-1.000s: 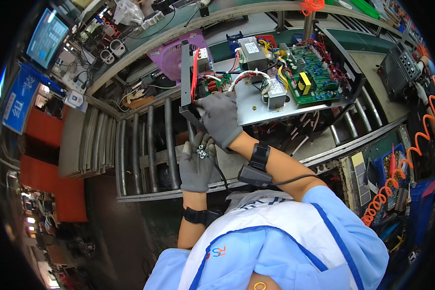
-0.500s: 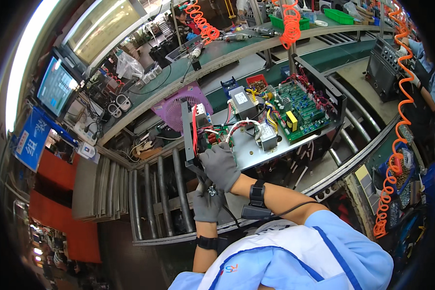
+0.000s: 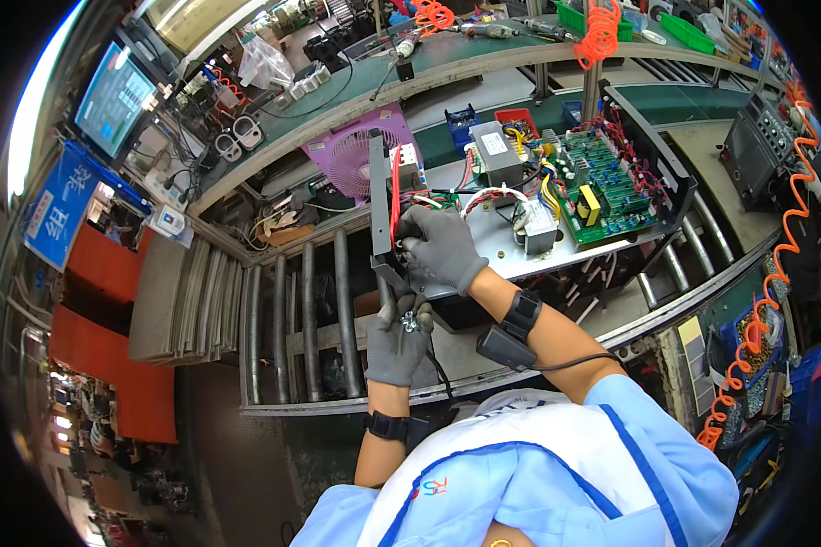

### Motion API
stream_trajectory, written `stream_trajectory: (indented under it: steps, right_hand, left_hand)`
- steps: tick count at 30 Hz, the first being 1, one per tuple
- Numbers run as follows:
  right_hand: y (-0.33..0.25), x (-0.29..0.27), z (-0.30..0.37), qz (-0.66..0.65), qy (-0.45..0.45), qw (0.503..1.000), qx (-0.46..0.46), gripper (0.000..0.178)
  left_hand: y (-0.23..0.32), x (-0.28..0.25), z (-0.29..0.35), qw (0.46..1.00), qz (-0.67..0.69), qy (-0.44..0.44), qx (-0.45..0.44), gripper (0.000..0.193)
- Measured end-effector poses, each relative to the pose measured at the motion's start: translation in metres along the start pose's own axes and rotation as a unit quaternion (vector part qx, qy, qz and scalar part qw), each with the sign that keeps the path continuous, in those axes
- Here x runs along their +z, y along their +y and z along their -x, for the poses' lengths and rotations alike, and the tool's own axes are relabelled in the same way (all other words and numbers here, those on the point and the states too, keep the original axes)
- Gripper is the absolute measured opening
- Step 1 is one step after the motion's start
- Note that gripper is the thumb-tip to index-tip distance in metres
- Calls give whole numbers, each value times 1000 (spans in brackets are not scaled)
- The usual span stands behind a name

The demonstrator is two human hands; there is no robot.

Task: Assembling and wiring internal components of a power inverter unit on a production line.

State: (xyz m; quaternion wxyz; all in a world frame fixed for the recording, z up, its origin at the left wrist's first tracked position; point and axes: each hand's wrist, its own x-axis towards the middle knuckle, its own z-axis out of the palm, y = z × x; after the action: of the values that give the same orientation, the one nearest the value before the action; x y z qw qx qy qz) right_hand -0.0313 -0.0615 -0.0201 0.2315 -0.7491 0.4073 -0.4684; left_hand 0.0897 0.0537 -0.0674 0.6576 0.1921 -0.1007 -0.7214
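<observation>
An open metal chassis point(image 3: 556, 260) lies on the roller conveyor, with a green circuit board point(image 3: 602, 182), a grey transformer block point(image 3: 494, 149) and coloured wires inside. My right hand point(image 3: 440, 246), in a grey glove, reaches into the chassis at its dark left end panel point(image 3: 379, 210), fingers closed by the red wires point(image 3: 395, 191). My left hand point(image 3: 399, 339), also gloved, sits just below that panel and cups several small silver screws and nuts point(image 3: 410, 319). Whether the right fingers pinch a screw is hidden.
A purple fan point(image 3: 351, 159) stands behind the chassis. Conveyor rollers point(image 3: 310, 319) run to the left. Orange coiled air hoses point(image 3: 757, 337) hang at right and top. A monitor point(image 3: 114, 91) and a blue sign sit far left. Bins of small parts are at the lower right.
The view has tilted so the bench and chassis sit lower and larger. Both hands stay at the chassis's left end panel, the left still cupping the hardware.
</observation>
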Motion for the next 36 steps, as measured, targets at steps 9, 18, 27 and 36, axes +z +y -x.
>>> stream_trajectory:
  steps: [9, 18, 27, 36]
  right_hand:
    - [0, 6, 4, 39, 44, 998, -22, 13]
    - [-1, 7, 12, 39, 79, 991, -97, 9]
    - [7, -6, -11, -46, 0, 999, -3, 20]
    - [12, 0, -25, -133, -70, 987, 53, 22]
  left_hand:
    - [-1, -5, -3, 1000, 17, 13, -10, 33]
    - [-3, -13, -2, 998, 49, 22, -20, 36]
    - [-1, -11, -1, 998, 53, 33, -27, 28]
    - [-7, -17, 6, 994, 62, 76, -42, 21]
